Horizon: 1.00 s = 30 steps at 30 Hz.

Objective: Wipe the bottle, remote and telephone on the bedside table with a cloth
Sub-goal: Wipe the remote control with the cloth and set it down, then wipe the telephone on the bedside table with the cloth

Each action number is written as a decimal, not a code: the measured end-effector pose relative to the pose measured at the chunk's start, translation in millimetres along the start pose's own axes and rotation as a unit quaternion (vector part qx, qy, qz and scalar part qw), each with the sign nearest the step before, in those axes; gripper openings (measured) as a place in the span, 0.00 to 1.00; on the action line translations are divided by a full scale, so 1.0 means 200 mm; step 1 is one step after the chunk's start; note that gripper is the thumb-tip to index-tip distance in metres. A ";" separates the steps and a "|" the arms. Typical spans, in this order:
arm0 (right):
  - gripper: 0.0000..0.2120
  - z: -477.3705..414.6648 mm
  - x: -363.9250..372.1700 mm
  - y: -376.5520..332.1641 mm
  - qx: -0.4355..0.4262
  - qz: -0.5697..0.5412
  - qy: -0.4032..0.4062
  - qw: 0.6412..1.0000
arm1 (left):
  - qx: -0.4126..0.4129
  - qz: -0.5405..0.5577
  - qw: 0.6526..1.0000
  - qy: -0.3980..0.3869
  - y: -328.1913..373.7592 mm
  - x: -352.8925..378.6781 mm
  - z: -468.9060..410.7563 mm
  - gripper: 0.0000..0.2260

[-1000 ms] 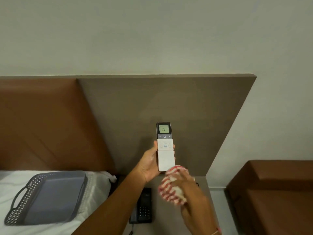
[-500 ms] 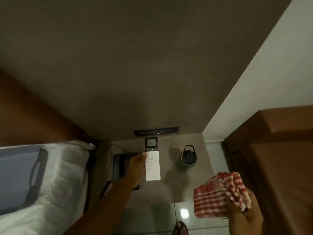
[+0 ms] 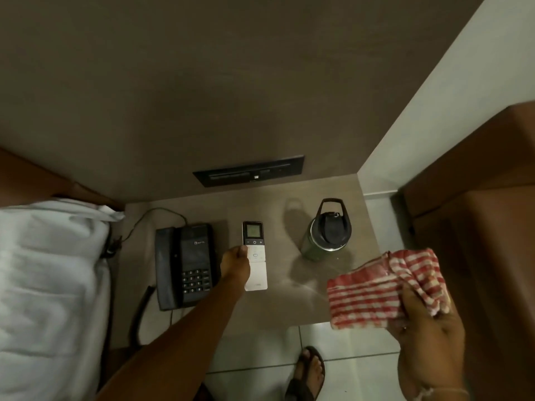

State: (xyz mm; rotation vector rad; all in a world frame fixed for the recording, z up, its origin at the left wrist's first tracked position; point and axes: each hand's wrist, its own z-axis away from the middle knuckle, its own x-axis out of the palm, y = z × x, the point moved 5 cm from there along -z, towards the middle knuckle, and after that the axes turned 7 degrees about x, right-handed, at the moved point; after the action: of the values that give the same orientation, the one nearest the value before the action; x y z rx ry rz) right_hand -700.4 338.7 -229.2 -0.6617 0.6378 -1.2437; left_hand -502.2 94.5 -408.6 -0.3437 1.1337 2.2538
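The slim white remote with a grey screen (image 3: 254, 256) lies on the brown bedside table (image 3: 289, 308), between the black corded telephone (image 3: 185, 264) and the dark capped bottle (image 3: 327, 230). The left hand (image 3: 235, 263) pinches its edge; the right hand (image 3: 428, 340) clutches the red-and-white checked cloth (image 3: 382, 287).

The left hand (image 3: 235, 263) covers the left edge of the remote (image 3: 254, 256), so whether the fingers grip it or only rest on it cannot be told; the digits on its screen are too small to read; the cloth (image 3: 385, 287) hides the right hand's (image 3: 428, 340) fingers; the foot (image 3: 308, 374) is cut off by the bottom edge; the telephone's (image 3: 185, 264) key labels are illegible.
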 end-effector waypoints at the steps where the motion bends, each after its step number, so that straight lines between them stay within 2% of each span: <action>1: 0.11 -0.01 0.00 0.00 0.005 0.003 0.002 1.000 | 0.002 -0.004 1.000 0.000 -0.01 0.01 -0.01 0.14; 4: 0.08 -0.02 0.00 0.02 0.013 -0.004 -0.006 1.000 | 0.009 -0.011 1.000 0.001 -0.01 0.05 -0.03 0.11; 11: 0.07 -0.05 -0.02 0.04 0.032 0.013 0.032 0.999 | 0.018 -0.038 0.999 0.021 -0.02 0.07 -0.06 0.11; 15: 0.15 -0.04 -0.02 0.05 0.034 0.019 0.032 0.999 | 0.038 -0.118 0.992 0.037 -0.01 0.05 -0.05 0.13; 17: 0.15 -0.03 -0.01 0.05 0.034 0.022 0.030 0.999 | 0.044 -0.144 0.988 0.039 -0.01 0.04 -0.05 0.13; 23: 0.13 0.02 0.05 0.05 0.022 0.051 0.029 0.998 | 0.051 -0.191 0.980 -0.002 -0.02 0.00 -0.02 0.17; 25: 0.16 0.04 0.09 0.08 0.016 0.068 0.030 0.997 | 0.095 -0.201 0.975 -0.020 0.00 -0.04 0.01 0.15; 27: 0.19 0.07 0.14 0.14 0.020 0.091 0.023 0.995 | 0.179 -0.213 0.960 -0.019 0.01 -0.13 0.06 0.13; 30: 0.11 0.16 0.27 0.26 0.003 0.117 -0.007 0.993 | 0.339 -0.216 0.915 0.033 -0.01 -0.42 0.12 0.15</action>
State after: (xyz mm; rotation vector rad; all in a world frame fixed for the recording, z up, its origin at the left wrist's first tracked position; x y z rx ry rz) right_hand -632.4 299.5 -250.6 -0.5728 0.6795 -1.0226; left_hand -433.7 82.7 -356.0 -0.3373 1.6039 1.3718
